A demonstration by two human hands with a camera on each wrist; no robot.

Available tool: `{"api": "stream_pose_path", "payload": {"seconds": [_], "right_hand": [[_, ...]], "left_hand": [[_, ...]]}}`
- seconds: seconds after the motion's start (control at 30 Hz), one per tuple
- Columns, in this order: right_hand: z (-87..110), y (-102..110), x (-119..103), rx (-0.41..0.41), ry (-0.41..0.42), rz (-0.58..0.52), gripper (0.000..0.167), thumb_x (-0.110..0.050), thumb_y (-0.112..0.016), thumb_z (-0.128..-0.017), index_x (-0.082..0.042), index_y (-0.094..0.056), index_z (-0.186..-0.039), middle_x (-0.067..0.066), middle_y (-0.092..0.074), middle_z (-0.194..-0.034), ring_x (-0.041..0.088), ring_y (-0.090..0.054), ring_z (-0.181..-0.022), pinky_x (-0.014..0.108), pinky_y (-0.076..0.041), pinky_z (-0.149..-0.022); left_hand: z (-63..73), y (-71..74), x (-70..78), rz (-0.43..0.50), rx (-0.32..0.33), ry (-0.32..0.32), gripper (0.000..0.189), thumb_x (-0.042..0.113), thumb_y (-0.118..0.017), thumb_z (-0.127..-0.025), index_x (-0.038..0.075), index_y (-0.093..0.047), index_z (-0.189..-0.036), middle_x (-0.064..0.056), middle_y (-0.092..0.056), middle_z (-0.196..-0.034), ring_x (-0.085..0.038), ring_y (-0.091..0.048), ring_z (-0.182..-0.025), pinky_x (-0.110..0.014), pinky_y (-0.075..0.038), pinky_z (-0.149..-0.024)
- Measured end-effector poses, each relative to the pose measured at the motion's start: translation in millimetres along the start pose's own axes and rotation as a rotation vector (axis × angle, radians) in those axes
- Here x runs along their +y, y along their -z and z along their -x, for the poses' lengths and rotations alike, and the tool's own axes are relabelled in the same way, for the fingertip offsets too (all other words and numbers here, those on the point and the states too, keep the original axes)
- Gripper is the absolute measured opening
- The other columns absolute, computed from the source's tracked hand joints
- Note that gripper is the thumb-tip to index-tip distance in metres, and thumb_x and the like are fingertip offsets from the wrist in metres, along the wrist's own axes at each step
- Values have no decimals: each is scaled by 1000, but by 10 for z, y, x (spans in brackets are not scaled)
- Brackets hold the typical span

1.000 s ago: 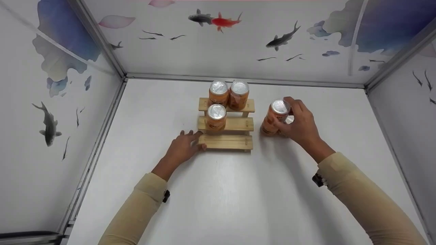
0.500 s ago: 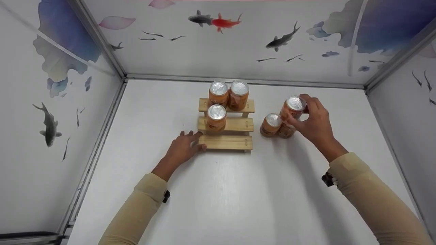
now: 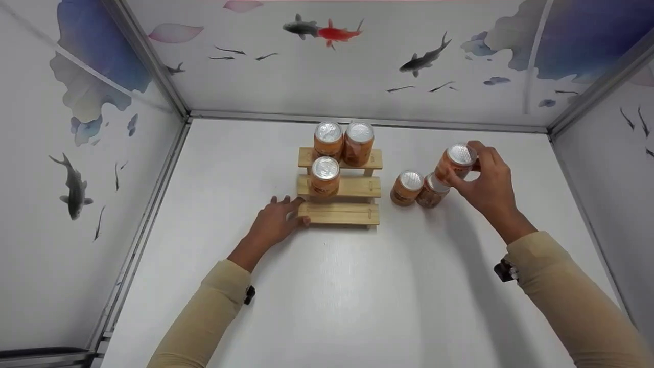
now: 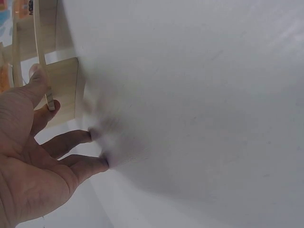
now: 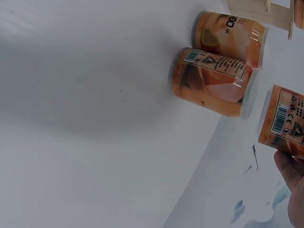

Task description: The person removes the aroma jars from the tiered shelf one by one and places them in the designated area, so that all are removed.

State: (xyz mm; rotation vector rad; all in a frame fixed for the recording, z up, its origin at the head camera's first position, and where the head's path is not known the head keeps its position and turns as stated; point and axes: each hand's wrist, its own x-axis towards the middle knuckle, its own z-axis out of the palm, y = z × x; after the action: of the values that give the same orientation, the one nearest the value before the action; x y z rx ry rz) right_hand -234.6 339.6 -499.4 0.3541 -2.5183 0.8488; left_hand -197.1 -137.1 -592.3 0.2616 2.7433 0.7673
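Head view: pinching the lowest step's (image 3: 340,213) left end, the left hand (image 3: 275,220) probably steadies the wooden rack (image 3: 350,185). Right of the rack, two cans (image 3: 407,189) stand on the desk (image 3: 327,296); its middle step (image 3: 360,187) bears one can (image 3: 325,176). Farther right, the right hand (image 3: 491,181) grips a raised can (image 3: 457,159), apparently to clear its neighbours. Two back cans (image 3: 328,140) occupy the top step (image 3: 376,158).
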Motion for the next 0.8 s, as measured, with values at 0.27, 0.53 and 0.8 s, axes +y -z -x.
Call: {"api": "stream_pose_path", "payload": {"seconds": [0.27, 0.53, 0.8], "right_hand": [[57, 61, 103, 15, -38, 9, 67, -12, -90, -92, 7, -58, -147, 30, -66, -128, 42, -74, -109, -4, -40, -89], [70, 127, 166, 29, -68, 16, 65, -12, -91, -92, 5, -59, -146, 29, -67, -129, 43, -74, -111, -6, -38, -89], [96, 170, 220, 41, -86, 22, 66, -13, -91, -92, 7, -59, -146, 31, -66, -130, 45, -73, -112, -6, -37, -88]], "left_hand": [[0, 1, -3, -9, 10, -10, 68, 56, -69, -106, 21, -58, -163, -30, -47, -168, -63, -36, -158, -73, -40, -124], [-11, -20, -10, -35, 19, -17, 67, 55, -67, -107, 20, -58, -163, -28, -50, -168, -63, -39, -157, -72, -43, -123], [-25, -34, -27, -38, 17, -7, 66, 56, -66, -107, 23, -57, -163, -27, -49, -168, -62, -38, -158, -71, -43, -124]]}}
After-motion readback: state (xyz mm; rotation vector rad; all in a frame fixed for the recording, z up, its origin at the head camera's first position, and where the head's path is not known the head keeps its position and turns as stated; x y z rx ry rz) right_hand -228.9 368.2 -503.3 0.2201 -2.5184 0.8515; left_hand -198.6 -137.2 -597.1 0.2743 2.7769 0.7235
